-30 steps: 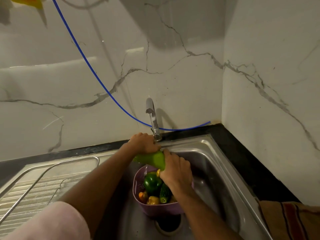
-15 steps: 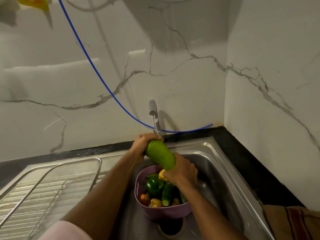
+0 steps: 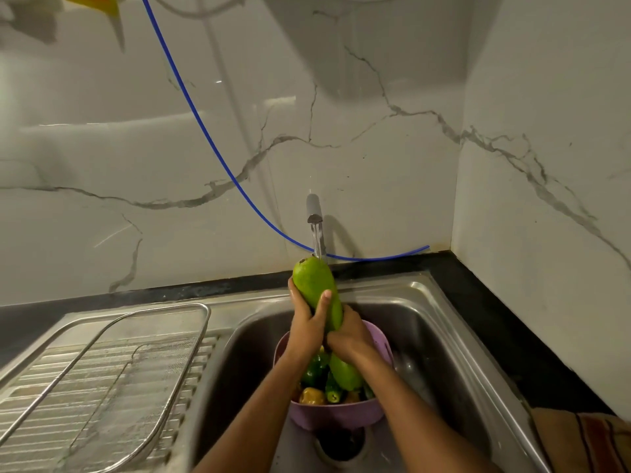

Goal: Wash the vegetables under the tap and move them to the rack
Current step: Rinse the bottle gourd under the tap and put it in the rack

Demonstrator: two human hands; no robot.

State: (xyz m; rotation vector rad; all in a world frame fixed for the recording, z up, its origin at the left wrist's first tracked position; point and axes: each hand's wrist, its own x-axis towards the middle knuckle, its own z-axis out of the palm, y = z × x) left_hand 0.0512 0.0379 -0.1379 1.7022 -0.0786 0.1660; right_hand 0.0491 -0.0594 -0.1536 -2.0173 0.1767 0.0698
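I hold a long pale green gourd point(image 3: 317, 295) nearly upright over the sink point(image 3: 444, 336), its long axis running from the blunt upper end just under the tap point(image 3: 314, 213) down towards me, the lower end dipping into the purple colander point(image 3: 338, 414). A thin stream of water from the tap lands on the top end. My left hand point(image 3: 307, 322) wraps the middle, fingers point(image 3: 324, 302) curled round the front of the gourd. My right hand point(image 3: 348, 339) grips just below it, fingers curled round the shaft.

The colander sits in the steel basin above the drain point(image 3: 341, 442) and holds green peppers point(image 3: 314, 370), a yellow pepper point(image 3: 312, 396) and other dark green vegetables I cannot tell apart. To the left, a wire rack point(image 3: 112, 356) lies on the ribbed steel draining board point(image 3: 41, 387). A blue hose point(image 3: 205, 131) hangs across the white marbled wall point(image 3: 102, 233) and passes behind the tap. A dark table point(image 3: 495, 319) edges the sink; a striped cloth point(image 3: 587, 442) lies at the lower right
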